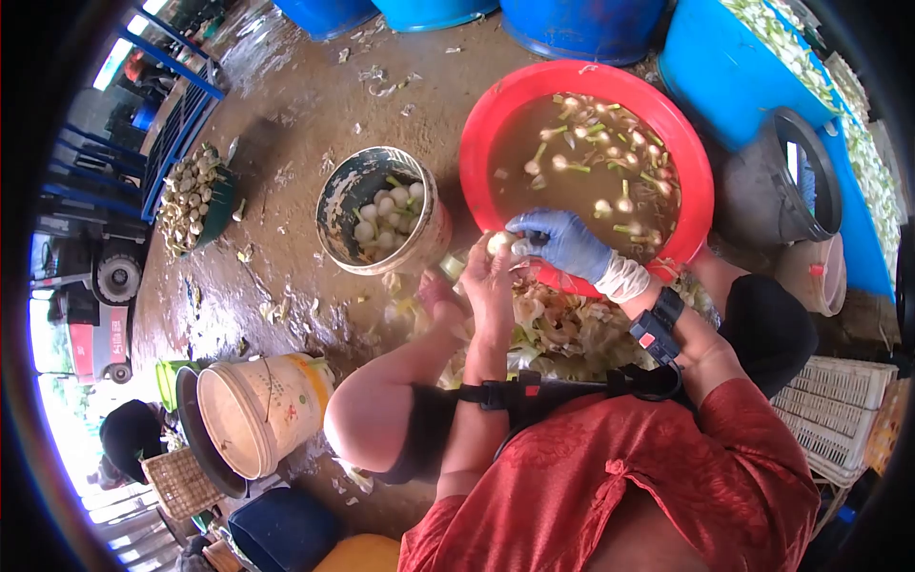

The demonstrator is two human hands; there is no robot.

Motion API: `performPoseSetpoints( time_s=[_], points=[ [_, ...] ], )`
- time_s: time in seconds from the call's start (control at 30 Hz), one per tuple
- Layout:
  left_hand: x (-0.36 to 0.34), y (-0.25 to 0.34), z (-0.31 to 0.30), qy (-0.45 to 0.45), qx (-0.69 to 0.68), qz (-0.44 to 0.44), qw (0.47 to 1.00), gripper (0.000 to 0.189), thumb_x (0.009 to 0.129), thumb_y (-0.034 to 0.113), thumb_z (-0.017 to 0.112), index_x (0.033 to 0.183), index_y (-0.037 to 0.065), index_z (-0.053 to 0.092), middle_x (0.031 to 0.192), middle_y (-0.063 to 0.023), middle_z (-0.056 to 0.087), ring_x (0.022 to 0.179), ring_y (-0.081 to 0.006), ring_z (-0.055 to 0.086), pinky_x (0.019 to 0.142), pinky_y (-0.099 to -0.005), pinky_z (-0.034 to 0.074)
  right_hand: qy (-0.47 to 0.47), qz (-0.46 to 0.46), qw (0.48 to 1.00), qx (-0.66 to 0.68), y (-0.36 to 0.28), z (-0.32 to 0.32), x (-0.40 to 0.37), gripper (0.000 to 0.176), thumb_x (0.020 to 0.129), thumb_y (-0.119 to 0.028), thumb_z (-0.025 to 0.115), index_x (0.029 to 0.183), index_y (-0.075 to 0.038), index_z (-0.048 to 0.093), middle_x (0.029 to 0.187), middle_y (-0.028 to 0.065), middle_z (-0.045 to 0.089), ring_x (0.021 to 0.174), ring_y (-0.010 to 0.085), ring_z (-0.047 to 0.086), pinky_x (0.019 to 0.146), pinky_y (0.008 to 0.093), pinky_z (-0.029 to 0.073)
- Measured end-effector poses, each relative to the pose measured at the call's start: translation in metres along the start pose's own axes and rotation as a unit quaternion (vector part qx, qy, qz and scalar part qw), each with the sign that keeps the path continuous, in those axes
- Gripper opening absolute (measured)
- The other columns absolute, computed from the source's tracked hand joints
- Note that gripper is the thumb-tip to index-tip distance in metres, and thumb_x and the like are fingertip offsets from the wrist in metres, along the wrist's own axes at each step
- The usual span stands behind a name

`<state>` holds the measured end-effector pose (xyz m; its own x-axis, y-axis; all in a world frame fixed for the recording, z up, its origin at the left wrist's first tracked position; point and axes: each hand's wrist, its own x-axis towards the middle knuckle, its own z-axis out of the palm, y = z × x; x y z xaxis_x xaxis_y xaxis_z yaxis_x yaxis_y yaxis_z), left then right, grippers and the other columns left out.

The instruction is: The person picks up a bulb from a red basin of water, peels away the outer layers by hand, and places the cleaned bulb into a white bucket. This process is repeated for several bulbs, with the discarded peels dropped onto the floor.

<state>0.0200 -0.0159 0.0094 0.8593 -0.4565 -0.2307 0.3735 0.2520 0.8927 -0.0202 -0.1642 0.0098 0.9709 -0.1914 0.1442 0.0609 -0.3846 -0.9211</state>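
My left hand (pixel 489 278) is bare and closed around a peeled white garlic bulb (pixel 498 243), just over the near left rim of the red basin (pixel 701 214). My right hand (pixel 569 246), in a blue glove with white band round the wrist, meets the bulb from the right. Its fingers are closed about something small and dark, and I cannot tell what it is. Several stemmed garlic bulbs (pixel 624 203) float in the basin's murky water. To the left, a worn bucket (pixel 429 234) holds peeled white bulbs (pixel 389 210).
Peelings (pixel 562 324) heap up between my legs. A green tub of unpeeled bulbs (pixel 191 195) sits far left on the wet floor. Cream bucket (pixel 253 415) lies near my left knee. Blue tubs (pixel 581 29), a grey bucket (pixel 767 186) and a white crate (pixel 829 415) stand around.
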Motion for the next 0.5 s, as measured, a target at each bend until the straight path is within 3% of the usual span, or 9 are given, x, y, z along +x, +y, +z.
performPoseSetpoints(
  time_s=[0.03, 0.1, 0.2, 0.33, 0.4, 0.43, 0.47, 0.5],
  points=[
    [-0.002, 0.000, 0.002, -0.004, -0.002, 0.000, 1.000, 0.034, 0.093, 0.014, 0.052, 0.122, -0.004, 0.048, 0.100, -0.0108, 0.061, 0.079, -0.0182, 0.064, 0.066, -0.0283, 0.054, 0.003, -0.002, 1.000, -0.003, 0.001, 0.001, -0.002, 0.034, 0.077, -0.014, 0.070, 0.109, -0.008, 0.063, 0.077, 0.0072, 0.063, 0.068, 0.0162, 0.059, 0.064, 0.0325, 0.048],
    [-0.006, -0.002, 0.001, -0.011, 0.009, 0.001, 1.000, 0.034, 0.093, 0.013, 0.051, 0.122, -0.004, 0.048, 0.100, -0.0112, 0.061, 0.079, -0.0184, 0.064, 0.066, -0.0283, 0.054, 0.075, -0.145, 0.966, -0.201, -0.003, 0.003, -0.002, 0.020, 0.076, -0.014, 0.066, 0.095, -0.008, 0.065, 0.076, 0.0114, 0.061, 0.067, 0.0274, 0.060, 0.064, 0.0383, 0.048],
    [-0.010, -0.007, -0.002, -0.011, 0.044, 0.004, 0.999, 0.034, 0.093, 0.012, 0.050, 0.122, -0.005, 0.048, 0.100, -0.0121, 0.061, 0.079, -0.0187, 0.064, 0.065, -0.0279, 0.054, 0.058, -0.127, 0.945, -0.295, -0.010, 0.007, -0.006, 0.014, 0.076, -0.015, 0.062, 0.086, -0.006, 0.063, 0.076, 0.0132, 0.060, 0.071, 0.0340, 0.059, 0.065, 0.0428, 0.047],
    [-0.014, -0.003, -0.002, -0.014, 0.070, 0.005, 0.997, 0.034, 0.094, 0.014, 0.048, 0.122, -0.005, 0.048, 0.099, -0.0122, 0.061, 0.077, -0.0182, 0.063, 0.064, -0.0283, 0.054, 0.048, -0.062, 0.963, -0.257, -0.007, 0.010, -0.006, 0.009, 0.078, -0.014, 0.059, 0.082, -0.006, 0.061, 0.077, 0.0136, 0.062, 0.072, 0.0338, 0.060, 0.065, 0.0417, 0.047],
    [-0.015, 0.000, -0.002, -0.026, 0.057, 0.008, 0.998, 0.033, 0.095, 0.015, 0.047, 0.121, -0.005, 0.048, 0.099, -0.0121, 0.061, 0.076, -0.0178, 0.063, 0.064, -0.0285, 0.054, 0.096, -0.002, 0.985, -0.142, 0.003, 0.012, -0.001, 0.009, 0.080, -0.013, 0.057, 0.083, -0.007, 0.063, 0.078, 0.0162, 0.063, 0.072, 0.0347, 0.060, 0.065, 0.0415, 0.047],
    [-0.014, 0.001, -0.002, -0.045, 0.021, 0.003, 0.999, 0.032, 0.095, 0.014, 0.046, 0.121, -0.004, 0.048, 0.100, -0.0120, 0.061, 0.077, -0.0175, 0.062, 0.064, -0.0288, 0.054, 0.095, 0.021, 0.989, -0.107, 0.010, 0.011, 0.000, 0.012, 0.083, -0.012, 0.054, 0.085, -0.005, 0.064, 0.076, 0.0138, 0.065, 0.068, 0.0275, 0.062, 0.063, 0.0368, 0.048],
    [-0.014, 0.002, -0.002, -0.065, -0.016, -0.002, 0.998, 0.031, 0.096, 0.014, 0.045, 0.121, -0.004, 0.048, 0.100, -0.0119, 0.061, 0.077, -0.0172, 0.061, 0.064, -0.0292, 0.054, 0.095, 0.020, 0.989, -0.108, 0.011, 0.008, -0.001, 0.012, 0.083, -0.012, 0.054, 0.085, -0.005, 0.064, 0.076, 0.0138, 0.065, 0.068, 0.0275, 0.062, 0.063, 0.0368, 0.048],
    [-0.014, 0.003, -0.002, -0.066, -0.017, -0.001, 0.998, 0.031, 0.096, 0.014, 0.045, 0.121, -0.004, 0.048, 0.100, -0.0119, 0.061, 0.077, -0.0172, 0.061, 0.064, -0.0292, 0.054, 0.085, 0.102, 0.991, -0.033, 0.011, 0.006, -0.002, 0.013, 0.085, -0.012, 0.054, 0.086, -0.005, 0.065, 0.075, 0.0110, 0.065, 0.066, 0.0220, 0.061, 0.063, 0.0338, 0.048]
  ],
)
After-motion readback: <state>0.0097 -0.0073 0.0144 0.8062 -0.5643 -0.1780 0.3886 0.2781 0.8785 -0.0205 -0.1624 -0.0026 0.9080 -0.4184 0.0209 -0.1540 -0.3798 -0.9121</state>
